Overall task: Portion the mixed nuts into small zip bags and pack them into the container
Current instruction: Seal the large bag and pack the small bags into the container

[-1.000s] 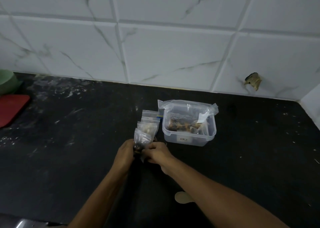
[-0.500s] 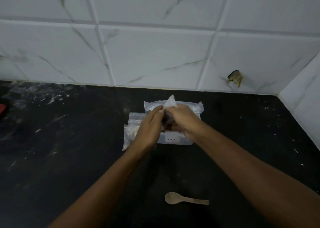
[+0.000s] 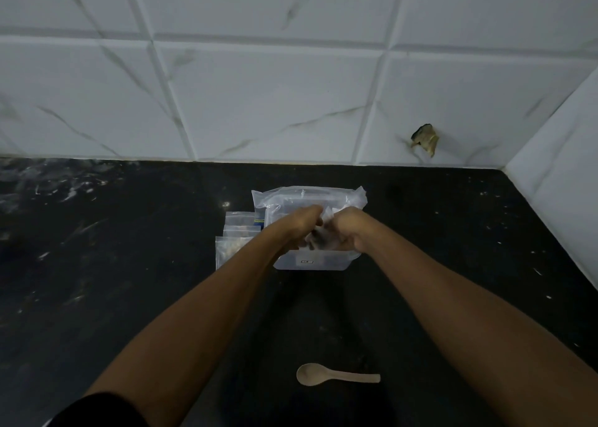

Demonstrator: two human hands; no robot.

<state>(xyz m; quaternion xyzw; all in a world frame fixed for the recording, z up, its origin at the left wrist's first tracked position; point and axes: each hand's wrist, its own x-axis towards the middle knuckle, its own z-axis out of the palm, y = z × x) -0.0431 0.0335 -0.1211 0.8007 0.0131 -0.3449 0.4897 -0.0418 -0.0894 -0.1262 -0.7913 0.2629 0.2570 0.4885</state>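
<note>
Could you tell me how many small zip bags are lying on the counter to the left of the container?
3 visible: the nearest, the middle and the farthest, overlapping in a row left of the container. The left hand and forearm may hide others.

Two bare forearms enter from the lower edge. Left hand (image 3: 299, 229) and right hand (image 3: 348, 232) wear no gloves, rings or watch. A black sleeve (image 3: 97, 410) covers the left upper arm.
</note>
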